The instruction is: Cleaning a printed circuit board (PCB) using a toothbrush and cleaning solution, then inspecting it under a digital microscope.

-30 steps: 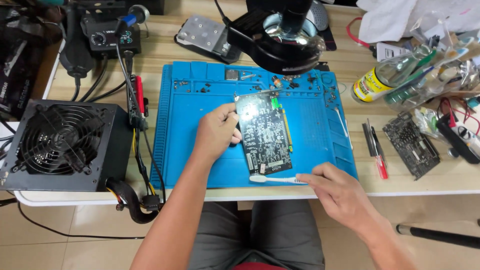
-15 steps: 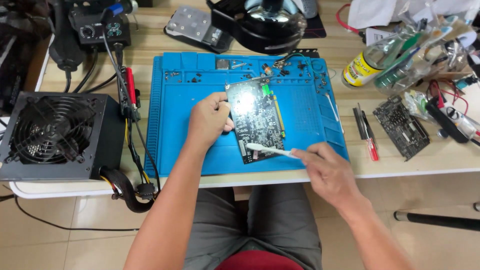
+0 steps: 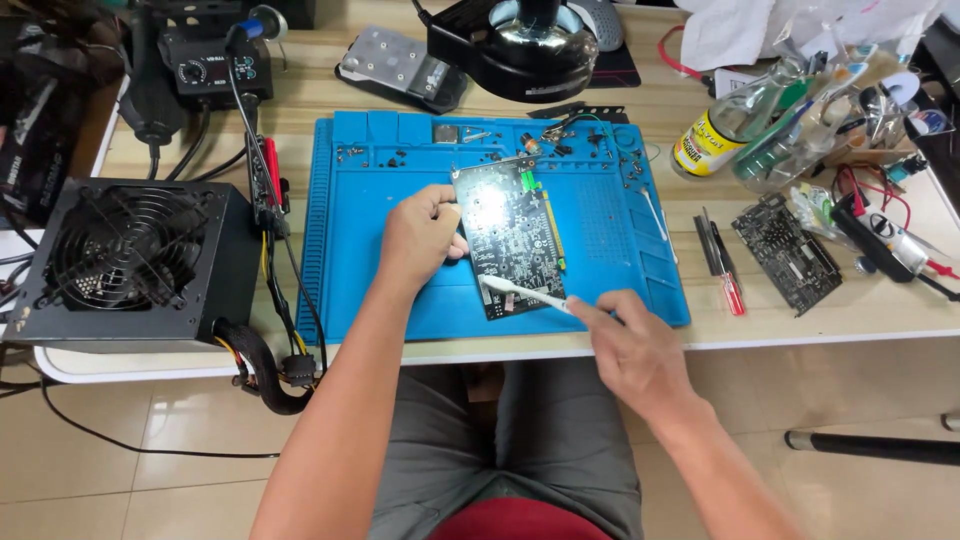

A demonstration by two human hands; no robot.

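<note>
A dark circuit board (image 3: 512, 232) lies tilted on the blue work mat (image 3: 370, 200). My left hand (image 3: 420, 235) grips the board by its left edge. My right hand (image 3: 630, 350) holds a white toothbrush (image 3: 522, 293), its head resting on the lower part of the board. Small screws and loose parts lie along the mat's top trays.
A black power supply with fan (image 3: 130, 262) and cables sits left of the mat. A magnifier lamp (image 3: 535, 50) and a soldering station (image 3: 215, 60) stand behind. To the right are a red-handled screwdriver (image 3: 722, 268), a second small board (image 3: 790, 255), a bottle (image 3: 722, 130) and clutter.
The toothbrush head has moved up from the board's lower edge onto its surface. My left hand keeps holding the board's left edge. The camera view has shifted a little.
</note>
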